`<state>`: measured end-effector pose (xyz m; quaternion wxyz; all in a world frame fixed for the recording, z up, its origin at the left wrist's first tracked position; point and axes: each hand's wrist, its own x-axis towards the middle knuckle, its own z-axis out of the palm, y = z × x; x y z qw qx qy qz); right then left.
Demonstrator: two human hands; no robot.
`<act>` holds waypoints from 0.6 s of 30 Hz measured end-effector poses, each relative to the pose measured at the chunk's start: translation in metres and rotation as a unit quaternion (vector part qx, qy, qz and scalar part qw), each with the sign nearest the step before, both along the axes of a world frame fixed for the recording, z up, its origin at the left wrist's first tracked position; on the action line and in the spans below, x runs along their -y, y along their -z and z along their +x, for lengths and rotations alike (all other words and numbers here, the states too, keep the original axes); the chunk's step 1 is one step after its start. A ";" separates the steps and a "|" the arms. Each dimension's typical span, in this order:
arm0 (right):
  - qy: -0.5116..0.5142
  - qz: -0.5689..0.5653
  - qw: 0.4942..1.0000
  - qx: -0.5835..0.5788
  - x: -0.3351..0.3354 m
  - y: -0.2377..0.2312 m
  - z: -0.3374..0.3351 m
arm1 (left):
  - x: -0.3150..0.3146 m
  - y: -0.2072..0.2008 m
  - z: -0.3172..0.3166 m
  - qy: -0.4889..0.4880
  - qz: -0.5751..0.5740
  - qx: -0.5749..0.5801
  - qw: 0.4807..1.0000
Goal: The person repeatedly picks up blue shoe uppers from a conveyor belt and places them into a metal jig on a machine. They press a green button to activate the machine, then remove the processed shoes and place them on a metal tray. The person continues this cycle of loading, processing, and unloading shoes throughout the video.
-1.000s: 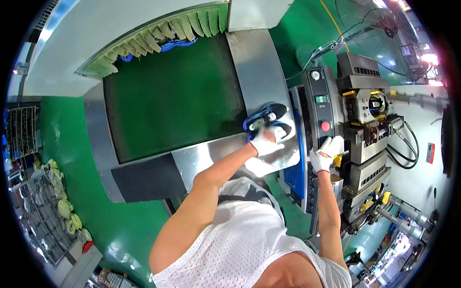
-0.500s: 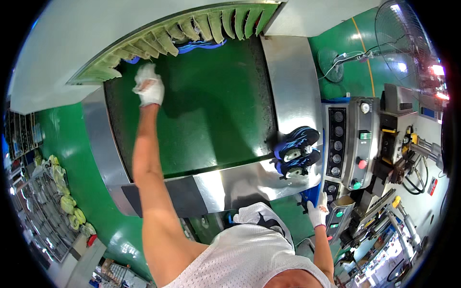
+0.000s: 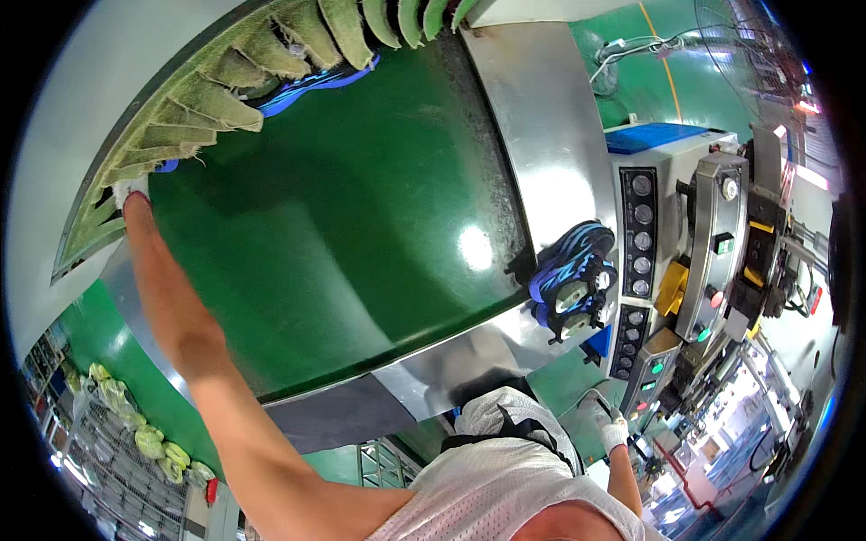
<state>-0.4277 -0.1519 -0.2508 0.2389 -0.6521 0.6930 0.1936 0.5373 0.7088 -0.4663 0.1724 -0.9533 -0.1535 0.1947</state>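
My left hand [image 3: 133,191], in a white glove, reaches under the fringe of green fabric flaps [image 3: 194,117] at the left. Those flaps hide its fingers, so what it touches cannot be told. Close by, a bit of blue shoe [image 3: 167,166] shows beneath the fringe. Farther along, a black and blue shoe [image 3: 316,88] lies partly under the flaps on the green conveyor belt [image 3: 361,225]. At the lower right, my gloved right hand [image 3: 604,424] hangs beside the control panels, fingers somewhat apart and nothing visible in them.
A pair of black and blue shoes [image 3: 575,279] sits on the metal edge [image 3: 532,117] right of the belt. Control panels [image 3: 713,243] with gauges and buttons stand beyond. Racks [image 3: 108,460] with yellow-green bundles are at the lower left.
My left hand has moved left and under the flaps, out of sight at the fingers. The view has shifted closer to the fringe. My right hand has come away from the panel's blue edge.
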 end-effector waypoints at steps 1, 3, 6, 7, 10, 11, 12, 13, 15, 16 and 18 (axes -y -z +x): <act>-0.077 -0.021 0.986 -0.146 -0.034 -0.009 0.040 | 0.000 -0.007 0.005 0.017 0.018 0.002 1.000; -0.140 0.014 0.981 -0.130 -0.026 0.003 0.045 | -0.023 -0.003 -0.016 0.057 0.050 -0.009 0.997; -0.205 0.051 0.975 -0.069 -0.021 0.028 0.051 | 0.014 0.006 -0.080 0.040 -0.056 0.238 0.969; -0.199 0.057 0.973 -0.099 -0.046 0.017 0.085 | 0.075 -0.033 -0.100 0.069 -0.093 0.228 0.967; -0.253 0.083 0.959 -0.096 -0.075 -0.004 0.163 | 0.175 -0.106 -0.194 0.183 -0.166 0.273 0.930; -0.298 0.076 0.949 -0.072 -0.071 0.004 0.168 | 0.173 -0.095 -0.226 0.283 -0.154 0.277 0.905; -0.330 0.068 0.940 -0.052 -0.073 0.011 0.169 | 0.217 -0.120 -0.260 0.218 -0.292 0.289 0.885; -0.349 0.073 0.934 -0.030 -0.079 0.009 0.183 | 0.242 -0.128 -0.292 0.178 -0.306 0.259 0.899; -0.383 0.088 0.919 0.021 -0.090 -0.001 0.224 | 0.277 -0.124 -0.355 0.171 -0.351 0.237 0.890; -0.394 0.098 0.912 0.052 -0.097 -0.009 0.241 | 0.292 -0.128 -0.376 0.201 -0.376 0.250 0.869; -0.389 0.138 0.902 0.123 -0.115 -0.033 0.271 | 0.319 -0.147 -0.404 0.207 -0.401 0.202 0.869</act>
